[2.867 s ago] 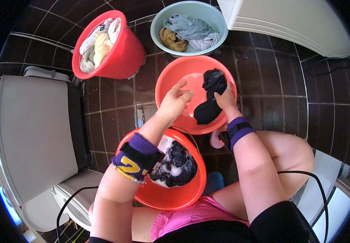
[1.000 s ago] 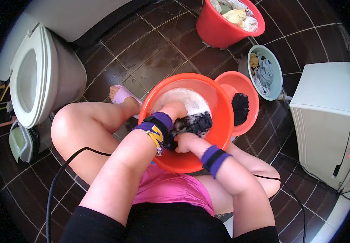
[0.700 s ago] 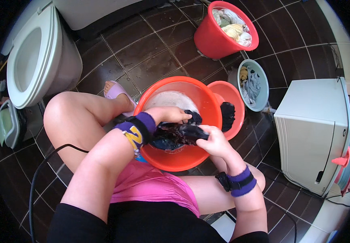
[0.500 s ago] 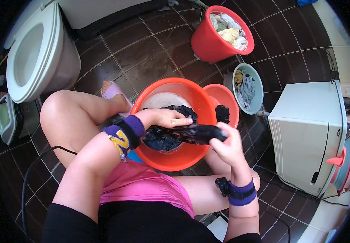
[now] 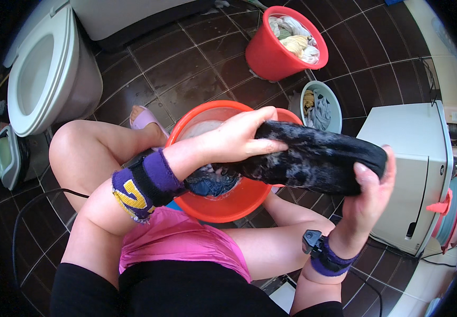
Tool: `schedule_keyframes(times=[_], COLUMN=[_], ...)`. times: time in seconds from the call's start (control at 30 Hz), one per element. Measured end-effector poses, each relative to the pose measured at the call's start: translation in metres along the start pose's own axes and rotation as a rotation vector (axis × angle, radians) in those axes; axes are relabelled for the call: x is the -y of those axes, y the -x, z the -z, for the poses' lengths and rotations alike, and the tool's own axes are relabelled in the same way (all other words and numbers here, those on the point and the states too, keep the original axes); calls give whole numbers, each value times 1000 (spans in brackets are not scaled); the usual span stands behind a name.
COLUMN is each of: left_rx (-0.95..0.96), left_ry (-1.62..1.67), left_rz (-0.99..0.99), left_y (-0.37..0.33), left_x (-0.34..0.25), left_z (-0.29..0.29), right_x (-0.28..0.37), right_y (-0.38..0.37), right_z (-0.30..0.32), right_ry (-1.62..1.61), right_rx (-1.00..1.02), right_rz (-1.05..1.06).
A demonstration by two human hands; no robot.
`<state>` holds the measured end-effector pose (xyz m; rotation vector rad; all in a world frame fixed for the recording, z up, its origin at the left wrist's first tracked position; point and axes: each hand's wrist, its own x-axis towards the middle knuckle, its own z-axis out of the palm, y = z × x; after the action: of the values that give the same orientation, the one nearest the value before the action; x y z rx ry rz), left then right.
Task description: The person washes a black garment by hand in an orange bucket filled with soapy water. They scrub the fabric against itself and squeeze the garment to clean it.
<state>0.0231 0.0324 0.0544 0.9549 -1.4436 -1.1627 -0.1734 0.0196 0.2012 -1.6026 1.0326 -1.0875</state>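
Observation:
A wet black garment (image 5: 313, 158), streaked with white suds, is stretched between my hands above the right side of an orange basin (image 5: 228, 211). My left hand (image 5: 249, 137) is closed on its left end, thumb lying across the front. My right hand (image 5: 372, 177) grips the right end, thumb in front and fingers behind the edge. Whether it is a sleeve, a leg or another part cannot be made out. Part of the cloth trails back to the basin, where dark blue cloth (image 5: 213, 182) lies in sudsy water.
Partly hidden behind the garment is a smaller salmon-coloured basin (image 5: 290, 117). Beyond stand a red bucket (image 5: 271, 55) of light laundry and a pale blue-green tub (image 5: 336, 108) with clothes. A white cabinet (image 5: 397, 132) is at right, a toilet (image 5: 70, 74) at left.
Both hands have risen from over the basin and moved right. The black garment, bunched and narrow before, is now spread wider and pulled out between them.

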Motion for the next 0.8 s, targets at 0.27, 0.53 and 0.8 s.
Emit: schedule_keyframes(times=[0.27, 0.53, 0.8], left_rx=[-193, 297, 411], left_ry=[-475, -836, -742], left_rz=[340, 1021, 1258], left_y=[26, 43, 55], left_x=[109, 182, 258], left_z=[-3, -39, -58], right_x=[-153, -293, -360], right_y=[-2, 21, 19], right_z=[-49, -90, -106], right_ry=[101, 915, 913], right_rx=[287, 665, 958], right_rz=[-176, -397, -763])
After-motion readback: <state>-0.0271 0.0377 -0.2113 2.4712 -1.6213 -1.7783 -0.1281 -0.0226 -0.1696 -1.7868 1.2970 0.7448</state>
